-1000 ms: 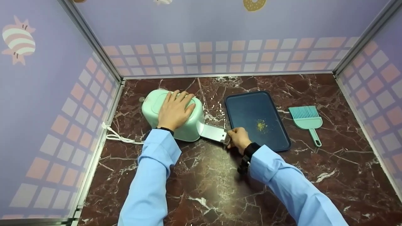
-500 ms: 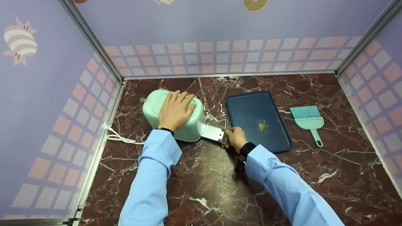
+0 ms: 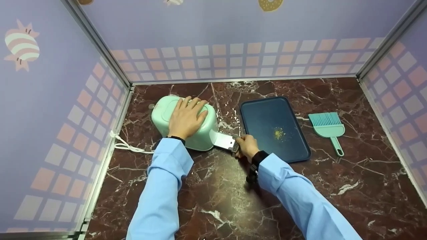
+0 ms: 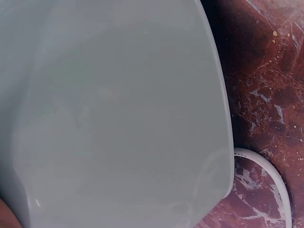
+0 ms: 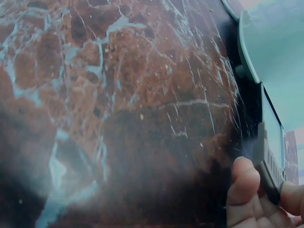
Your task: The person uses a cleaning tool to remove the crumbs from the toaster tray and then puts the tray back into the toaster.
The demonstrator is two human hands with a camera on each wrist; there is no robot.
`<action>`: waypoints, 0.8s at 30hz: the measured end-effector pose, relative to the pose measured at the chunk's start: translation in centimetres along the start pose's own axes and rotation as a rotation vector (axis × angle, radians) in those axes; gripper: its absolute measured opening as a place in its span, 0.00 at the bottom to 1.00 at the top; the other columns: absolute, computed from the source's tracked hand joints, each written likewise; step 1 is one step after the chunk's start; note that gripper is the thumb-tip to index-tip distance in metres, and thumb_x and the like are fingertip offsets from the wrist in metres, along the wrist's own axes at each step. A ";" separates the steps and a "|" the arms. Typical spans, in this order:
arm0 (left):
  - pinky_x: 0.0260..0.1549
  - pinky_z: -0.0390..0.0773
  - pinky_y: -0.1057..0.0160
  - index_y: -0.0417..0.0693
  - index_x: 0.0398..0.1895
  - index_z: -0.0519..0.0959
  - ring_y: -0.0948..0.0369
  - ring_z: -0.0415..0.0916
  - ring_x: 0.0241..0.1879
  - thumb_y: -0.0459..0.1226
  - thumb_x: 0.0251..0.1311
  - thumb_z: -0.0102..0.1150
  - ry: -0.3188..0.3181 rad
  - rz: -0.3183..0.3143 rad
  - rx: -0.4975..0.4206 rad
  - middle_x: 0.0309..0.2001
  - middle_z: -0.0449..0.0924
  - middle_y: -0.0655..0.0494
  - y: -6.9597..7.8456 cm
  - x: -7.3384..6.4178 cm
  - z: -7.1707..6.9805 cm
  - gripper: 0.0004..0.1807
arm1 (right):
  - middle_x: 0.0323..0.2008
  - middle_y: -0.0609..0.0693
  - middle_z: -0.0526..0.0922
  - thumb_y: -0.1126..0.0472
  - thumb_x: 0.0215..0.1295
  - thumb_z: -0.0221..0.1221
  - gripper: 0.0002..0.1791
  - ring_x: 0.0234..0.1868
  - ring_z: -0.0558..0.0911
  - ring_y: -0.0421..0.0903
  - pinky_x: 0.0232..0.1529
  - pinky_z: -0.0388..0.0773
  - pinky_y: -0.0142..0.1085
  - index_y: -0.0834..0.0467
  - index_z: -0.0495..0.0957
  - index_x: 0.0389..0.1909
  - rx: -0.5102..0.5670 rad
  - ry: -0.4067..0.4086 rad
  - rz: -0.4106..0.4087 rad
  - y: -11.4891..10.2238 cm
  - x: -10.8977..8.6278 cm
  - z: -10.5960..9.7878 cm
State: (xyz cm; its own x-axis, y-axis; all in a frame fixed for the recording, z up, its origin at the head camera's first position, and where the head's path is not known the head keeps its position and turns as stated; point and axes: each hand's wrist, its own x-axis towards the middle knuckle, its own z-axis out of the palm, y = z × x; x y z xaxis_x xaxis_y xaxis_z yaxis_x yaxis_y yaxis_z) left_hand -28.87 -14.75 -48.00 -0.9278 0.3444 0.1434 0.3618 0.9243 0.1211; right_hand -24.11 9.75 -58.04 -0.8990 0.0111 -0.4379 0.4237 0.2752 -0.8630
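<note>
A mint-green toaster (image 3: 202,136) lies toward the left of the marbled table, its smooth side filling most of the left wrist view. My left hand (image 3: 186,120) rests flat on top of it, fingers spread. From the toaster's right end sticks a silver metal crumb tray (image 3: 224,140) with a dark slotted end. My right hand (image 3: 248,146) pinches that outer end; the right wrist view shows thumb and fingers around the dark edge of the tray. The tray's inner part is hidden inside the toaster.
A dark blue serving tray (image 3: 267,116) lies right of the toaster, with a small pile of yellowish crumbs (image 3: 279,134) on it. Farther right is a mint dustpan and brush set (image 3: 328,129). A white cord (image 3: 130,147) trails left. Patterned walls (image 3: 217,30) enclose the back and sides.
My right hand has moved left, pushing the crumb tray farther into the toaster, so less of it sticks out. The left hand has stayed in place on the toaster.
</note>
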 end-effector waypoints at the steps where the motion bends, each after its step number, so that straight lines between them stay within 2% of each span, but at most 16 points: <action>1: 0.79 0.38 0.49 0.63 0.78 0.65 0.49 0.51 0.78 0.60 0.80 0.28 -0.001 -0.001 -0.002 0.74 0.66 0.55 0.1 0.0 0.0 0.31 | 0.18 0.55 0.79 0.62 0.80 0.51 0.14 0.10 0.77 0.42 0.10 0.74 0.31 0.69 0.80 0.40 -0.003 -0.002 -0.002 0.0 0.0 0.1; 8: 0.80 0.36 0.50 0.64 0.77 0.65 0.50 0.51 0.79 0.59 0.80 0.29 -0.008 -0.013 -0.005 0.74 0.66 0.55 0.0 0.0 0.0 0.30 | 0.16 0.53 0.78 0.61 0.80 0.52 0.14 0.10 0.76 0.40 0.10 0.73 0.29 0.68 0.77 0.37 0.023 -0.015 -0.003 -0.1 0.0 0.7; 12: 0.80 0.36 0.50 0.63 0.78 0.64 0.50 0.51 0.79 0.59 0.80 0.29 -0.008 -0.007 -0.006 0.74 0.66 0.55 0.0 0.0 -0.1 0.31 | 0.19 0.54 0.77 0.65 0.80 0.49 0.12 0.12 0.76 0.40 0.12 0.73 0.28 0.68 0.73 0.37 0.124 -0.074 0.008 -0.2 0.0 1.4; 18: 0.80 0.36 0.50 0.64 0.77 0.64 0.49 0.51 0.79 0.60 0.80 0.29 -0.003 -0.009 0.005 0.74 0.66 0.55 0.0 -0.2 -0.2 0.31 | 0.27 0.56 0.76 0.70 0.79 0.45 0.09 0.16 0.77 0.41 0.17 0.75 0.29 0.72 0.72 0.43 0.292 -0.157 0.032 -0.3 -0.2 2.2; 24: 0.80 0.37 0.50 0.64 0.77 0.65 0.49 0.51 0.79 0.60 0.80 0.29 0.002 -0.006 0.005 0.74 0.66 0.55 0.0 -0.1 -0.1 0.31 | 0.30 0.60 0.78 0.73 0.78 0.45 0.07 0.20 0.79 0.43 0.20 0.76 0.29 0.73 0.71 0.45 0.385 -0.206 0.025 -0.3 -0.3 2.7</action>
State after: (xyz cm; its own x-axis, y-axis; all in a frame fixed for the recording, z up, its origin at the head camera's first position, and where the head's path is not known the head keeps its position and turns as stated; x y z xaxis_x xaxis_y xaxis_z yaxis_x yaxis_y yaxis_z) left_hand -28.73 -14.83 -47.87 -0.9299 0.3382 0.1442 0.3554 0.9274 0.1167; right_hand -23.69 7.02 -58.32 -0.8634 -0.1896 -0.4676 0.4909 -0.1011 -0.8653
